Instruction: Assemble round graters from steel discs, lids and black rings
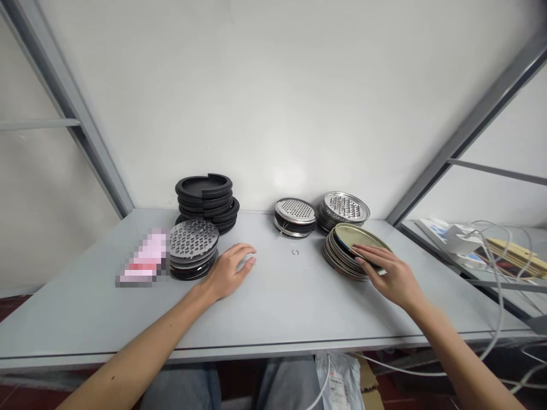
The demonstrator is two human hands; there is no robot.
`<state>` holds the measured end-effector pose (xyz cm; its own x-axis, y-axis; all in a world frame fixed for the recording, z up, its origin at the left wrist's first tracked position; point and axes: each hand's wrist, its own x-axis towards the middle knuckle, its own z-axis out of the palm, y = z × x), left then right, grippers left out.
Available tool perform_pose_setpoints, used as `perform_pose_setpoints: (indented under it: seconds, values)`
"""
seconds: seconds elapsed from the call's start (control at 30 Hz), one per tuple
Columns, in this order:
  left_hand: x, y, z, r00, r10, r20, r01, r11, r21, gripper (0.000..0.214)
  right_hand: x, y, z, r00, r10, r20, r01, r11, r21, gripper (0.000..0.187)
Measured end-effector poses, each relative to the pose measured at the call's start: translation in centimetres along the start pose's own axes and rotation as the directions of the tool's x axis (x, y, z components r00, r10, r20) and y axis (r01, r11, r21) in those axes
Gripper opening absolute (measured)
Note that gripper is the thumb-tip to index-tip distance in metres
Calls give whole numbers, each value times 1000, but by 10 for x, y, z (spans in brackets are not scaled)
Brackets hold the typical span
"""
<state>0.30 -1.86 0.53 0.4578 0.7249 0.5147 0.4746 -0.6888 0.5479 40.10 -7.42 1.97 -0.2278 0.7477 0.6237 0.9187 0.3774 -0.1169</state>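
Gold-toned round metal disc (352,236) atop a stack of thin, pale-rimmed round discs (335,262), on the right of the smooth grey counter (277,310).

Right hand (384,270) lies at the disc's near right edge, fingers side by side over it, thumb apart and lower; whether it pinches the disc cannot be told. Left hand (233,270) holds nothing, loosely curled with thumb and fingers parted, just beside a stack topped by a grey perforated metal grater disc (194,239). Behind that stand stacked black ring-shaped trays (205,200). Toward the wall, two stacks carry a small silver perforated disc (296,210) and a larger silver grater disc (345,206). One small thin ring (295,252) lies between the hands.
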Motion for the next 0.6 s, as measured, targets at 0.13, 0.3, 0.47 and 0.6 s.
perform_pose_setpoints:
  seconds: [0.13,0.3,0.47,0.6]
  values:
    - [0,-2,0,1000,6,3,-6,1000,-3,25,-4,1,1,997,13,82,-13,1000,-2,31]
    - [-1,-2,1,1000,4,20,-4,1000,0,24,-3,-2,5,993,40,108,-37,999,-27,34]
    - [-1,-3,1,999,9,37,-9,1000,1,26,-1,-3,4,992,52,111,-47,998,-50,34]
    - [0,-5,2,999,23,39,-23,1000,1,25,2,-3,0,995,50,83,-46,997,-54,33]
